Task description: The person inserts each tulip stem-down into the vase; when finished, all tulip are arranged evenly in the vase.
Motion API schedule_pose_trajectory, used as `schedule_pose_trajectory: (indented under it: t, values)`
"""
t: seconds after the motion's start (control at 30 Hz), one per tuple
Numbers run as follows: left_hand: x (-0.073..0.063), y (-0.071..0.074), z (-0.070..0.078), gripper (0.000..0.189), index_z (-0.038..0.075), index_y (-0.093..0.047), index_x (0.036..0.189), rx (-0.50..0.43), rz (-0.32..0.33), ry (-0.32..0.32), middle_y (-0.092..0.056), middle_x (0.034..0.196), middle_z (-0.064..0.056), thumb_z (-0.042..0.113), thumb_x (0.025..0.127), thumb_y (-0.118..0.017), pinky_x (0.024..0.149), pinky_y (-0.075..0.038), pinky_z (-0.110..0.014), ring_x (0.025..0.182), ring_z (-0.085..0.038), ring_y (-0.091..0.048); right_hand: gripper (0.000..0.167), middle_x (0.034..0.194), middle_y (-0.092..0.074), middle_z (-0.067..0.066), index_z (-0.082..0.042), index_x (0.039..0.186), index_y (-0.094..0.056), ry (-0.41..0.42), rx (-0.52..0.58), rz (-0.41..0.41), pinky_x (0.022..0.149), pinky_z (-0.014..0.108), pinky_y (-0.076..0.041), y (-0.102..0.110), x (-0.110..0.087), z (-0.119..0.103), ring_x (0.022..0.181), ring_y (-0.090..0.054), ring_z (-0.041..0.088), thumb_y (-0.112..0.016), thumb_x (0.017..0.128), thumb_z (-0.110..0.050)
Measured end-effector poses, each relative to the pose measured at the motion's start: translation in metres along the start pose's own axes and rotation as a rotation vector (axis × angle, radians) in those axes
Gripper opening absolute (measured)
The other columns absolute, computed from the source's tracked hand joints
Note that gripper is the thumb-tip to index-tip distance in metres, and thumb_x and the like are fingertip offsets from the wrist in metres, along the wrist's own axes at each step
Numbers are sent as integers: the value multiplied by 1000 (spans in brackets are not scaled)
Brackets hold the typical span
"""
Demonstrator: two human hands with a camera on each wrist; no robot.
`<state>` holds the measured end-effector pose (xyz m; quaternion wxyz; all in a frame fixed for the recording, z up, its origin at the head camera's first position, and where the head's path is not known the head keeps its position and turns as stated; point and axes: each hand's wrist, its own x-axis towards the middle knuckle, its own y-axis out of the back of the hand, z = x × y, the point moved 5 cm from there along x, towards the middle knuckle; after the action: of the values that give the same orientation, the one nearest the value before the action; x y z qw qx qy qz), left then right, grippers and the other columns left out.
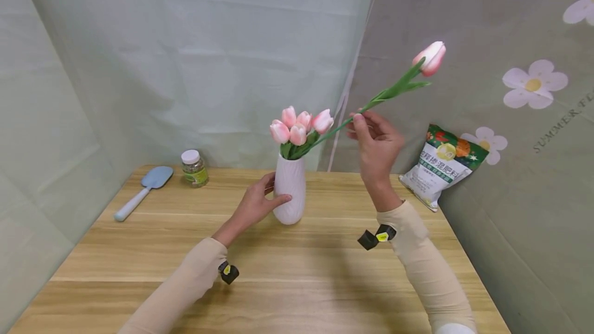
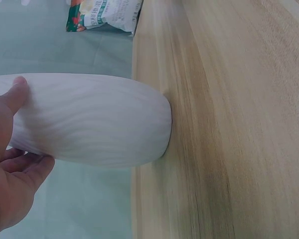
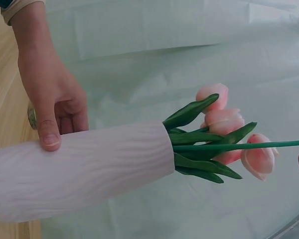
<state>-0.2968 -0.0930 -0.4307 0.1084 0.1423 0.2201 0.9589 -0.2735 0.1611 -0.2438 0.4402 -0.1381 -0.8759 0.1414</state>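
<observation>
A white ribbed vase (image 1: 290, 189) stands upright on the wooden table, with several pink tulips (image 1: 298, 134) in its mouth. My left hand (image 1: 258, 197) grips the vase from the left side, thumb across its front and fingers behind, as the left wrist view also shows on the vase wall (image 2: 99, 119). Above and to the right, my right hand (image 1: 378, 143) pinches the stem of one long tulip (image 1: 394, 89). That tulip leans up to the right, its bloom high and its stem (image 3: 269, 145) running down to the vase mouth among the other leaves.
A blue garden trowel (image 1: 146, 189) lies at the table's left edge. Beside it stands a small jar (image 1: 194, 169) with a white lid. A fertilizer bag (image 1: 443, 166) leans against the cloth wall at the back right. Cloth walls (image 1: 232, 66) border the wooden table (image 1: 278, 282).
</observation>
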Motion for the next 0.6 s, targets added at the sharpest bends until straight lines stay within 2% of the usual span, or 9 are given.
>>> schedule_pose_trajectory:
  t: [0.17,0.27,0.37,0.47,0.6]
  values:
    - [0,0,1,79,3,-45,149,9,-1,2,-55,146,-18,37,88,-82,112,-49,-47,133,-32,-56,10,88,-78,9,5,99,-77,60,13,-10,59,26,-63,-1,3,-5,72,-75,20,-72,90,5]
    - [0,1,1,80,4,-45,149,14,-2,2,-56,146,-17,38,88,-82,111,-49,-46,133,-32,-56,10,88,-78,7,3,98,-78,85,5,-48,58,27,-63,-5,3,-4,72,-75,18,-73,90,6]
    - [0,1,1,80,3,-45,149,14,1,-4,-56,146,-17,39,87,-82,111,-49,-47,133,-32,-56,10,88,-78,2,10,98,-76,79,-21,-102,59,27,-63,-9,0,0,73,-75,14,-73,90,5]
    - [0,1,2,80,2,-46,149,9,4,-20,-56,145,-19,38,87,-83,111,-49,-48,132,-33,-57,17,88,-77,-5,19,99,-70,74,-59,-153,60,27,-64,-12,-5,4,74,-75,11,-73,91,4]
    - [-1,0,3,81,1,-45,149,2,4,-27,-56,144,-20,37,87,-83,110,-50,-49,132,-35,-57,19,89,-77,-6,21,99,-67,101,-77,-162,61,26,-64,-12,-8,2,74,-74,9,-72,92,4]
